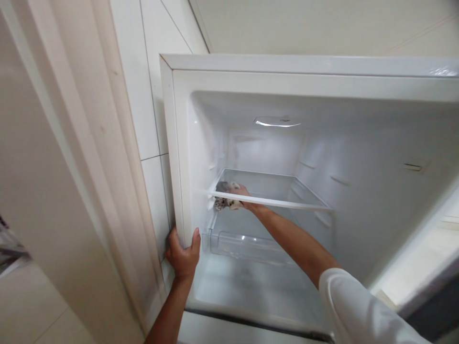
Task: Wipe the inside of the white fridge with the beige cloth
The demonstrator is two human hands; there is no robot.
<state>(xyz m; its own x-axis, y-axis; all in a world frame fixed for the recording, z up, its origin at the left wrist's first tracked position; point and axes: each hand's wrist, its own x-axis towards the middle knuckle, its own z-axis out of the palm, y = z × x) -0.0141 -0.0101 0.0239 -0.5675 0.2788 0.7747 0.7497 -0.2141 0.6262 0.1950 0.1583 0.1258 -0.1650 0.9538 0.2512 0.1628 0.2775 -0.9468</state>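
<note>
An empty white fridge compartment (179, 143) stands open in front of me. My left hand (183, 255) grips the left front edge of its frame, thumb inside and fingers wrapped round the outer side. My right hand (239, 196) reaches deep inside and is closed on a small grey-and-white cloth (224, 196), pressed against the front left corner of the glass shelf (287, 200). A white trim strip runs along the shelf's front edge and crosses my fingers.
A clear plastic drawer (247, 243) sits under the shelf. A lamp (277, 122) is set in the compartment's ceiling. White wall tiles (150, 110) and a pale door frame (89, 143) stand to the left. The fridge door's edge (423, 267) is at the right.
</note>
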